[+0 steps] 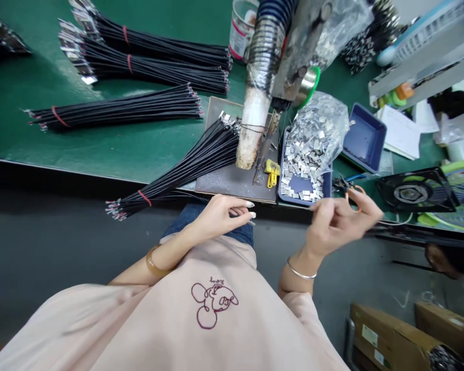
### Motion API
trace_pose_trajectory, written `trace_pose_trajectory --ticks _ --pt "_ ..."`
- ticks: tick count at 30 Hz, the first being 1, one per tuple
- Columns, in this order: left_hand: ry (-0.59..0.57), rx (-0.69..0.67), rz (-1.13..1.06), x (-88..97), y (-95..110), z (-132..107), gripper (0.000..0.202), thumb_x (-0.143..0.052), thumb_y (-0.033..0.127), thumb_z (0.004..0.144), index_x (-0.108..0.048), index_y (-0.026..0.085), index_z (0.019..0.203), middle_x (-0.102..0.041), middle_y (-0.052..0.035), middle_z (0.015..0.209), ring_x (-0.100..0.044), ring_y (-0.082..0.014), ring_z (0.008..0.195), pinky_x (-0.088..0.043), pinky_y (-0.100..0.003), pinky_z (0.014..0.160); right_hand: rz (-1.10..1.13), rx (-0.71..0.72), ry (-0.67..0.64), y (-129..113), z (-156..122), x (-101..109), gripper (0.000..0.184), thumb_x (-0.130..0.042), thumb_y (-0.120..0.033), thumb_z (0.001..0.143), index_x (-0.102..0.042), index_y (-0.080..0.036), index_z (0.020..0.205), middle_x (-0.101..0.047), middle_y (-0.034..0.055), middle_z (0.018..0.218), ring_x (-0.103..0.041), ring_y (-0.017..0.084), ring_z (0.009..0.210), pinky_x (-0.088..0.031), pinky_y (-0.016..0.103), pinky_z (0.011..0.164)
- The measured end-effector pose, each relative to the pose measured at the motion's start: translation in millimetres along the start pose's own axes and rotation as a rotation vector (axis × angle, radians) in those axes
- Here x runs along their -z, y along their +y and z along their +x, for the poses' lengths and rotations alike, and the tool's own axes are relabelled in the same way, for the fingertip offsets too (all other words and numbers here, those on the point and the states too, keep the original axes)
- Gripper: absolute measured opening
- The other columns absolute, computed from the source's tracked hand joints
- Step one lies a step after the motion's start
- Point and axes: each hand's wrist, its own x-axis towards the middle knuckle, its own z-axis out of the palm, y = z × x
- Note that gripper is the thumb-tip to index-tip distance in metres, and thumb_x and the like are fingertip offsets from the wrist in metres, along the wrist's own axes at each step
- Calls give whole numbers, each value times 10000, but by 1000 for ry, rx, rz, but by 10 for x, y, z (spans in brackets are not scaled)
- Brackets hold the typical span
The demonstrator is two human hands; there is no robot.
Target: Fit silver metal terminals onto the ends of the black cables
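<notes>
My left hand [220,216] hovers over my lap at the bench's front edge, fingertips pinched together. A thin black cable [185,196] runs from the fanned bundle of black cables [201,159] toward it. My right hand [340,221] is blurred. It sits just below the blue tray [284,193] of small metal clips [305,154], with thumb and forefinger pinched near the tray's front rim. Whether a clip is between them is unclear. A soldering tool [265,149] and a white-tipped hose [251,129] hang over the dark work plate [232,180].
Three more tied cable bundles [139,67] lie on the green bench [100,144]. An empty blue tray [365,136], pliers [344,183], a small black fan [415,191] and papers sit to the right. Cardboard boxes [394,337] stand on the floor.
</notes>
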Motion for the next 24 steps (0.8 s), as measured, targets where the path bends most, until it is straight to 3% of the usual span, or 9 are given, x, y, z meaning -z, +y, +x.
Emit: trace_pose_trajectory --ticks 3,5,7,10,13,18,24 --pt "221 -54 -14 66 -17 13 175 -682 271 863 -778 126 884 -791 -73 849 -727 -150 707 -603 -233 667 -171 -160 -395 282 128 55 181 -556 -399 962 -578 -227 1015 -679 -1 751 -662 158 621 -509 299 641" --pt "405 -148 139 161 -26 79 152 -650 239 893 -767 143 880 -784 -72 884 -720 -160 759 -598 -256 708 -327 -151 -451 504 226 23 219 -563 -434 937 -566 -219 893 -671 7 749 -652 168 665 -486 297 678" --pt "511 -243 406 267 -34 177 184 -580 192 939 -758 148 938 -771 -97 973 -703 -204 887 -578 -336 840 -432 -85 -493 680 333 -46 227 -545 -421 920 -555 -218 819 -651 14 746 -601 164 656 -452 299 681" --pt "488 -261 808 369 -33 331 244 -507 121 946 -737 113 1026 -728 -166 1039 -640 -297 972 -526 -445 869 -458 16 -562 805 459 -147 215 -527 -380 893 -530 -224 745 -651 35 820 -579 171 722 -430 302 706" --pt "411 -199 1032 365 -28 429 255 -494 67 916 -727 110 1013 -692 -168 987 -602 -318 916 -495 -441 794 -488 57 -618 824 496 -190 206 -516 -348 868 -488 -233 700 -610 20 790 -539 169 700 -389 298 681" --pt "384 -216 1085 304 -69 441 257 -479 55 924 -699 154 834 -648 -137 896 -563 -296 858 -468 -418 777 -536 31 -621 826 424 -172 173 -503 -321 836 -452 -240 692 -556 2 722 -502 167 657 -343 303 664" --pt "373 -285 1099 306 -120 392 209 -513 36 915 -664 141 818 -647 -108 878 -565 -264 834 -474 -388 779 -538 -30 -566 826 346 -112 196 -507 -377 829 -474 -242 692 -566 -1 644 -521 171 608 -347 305 648"
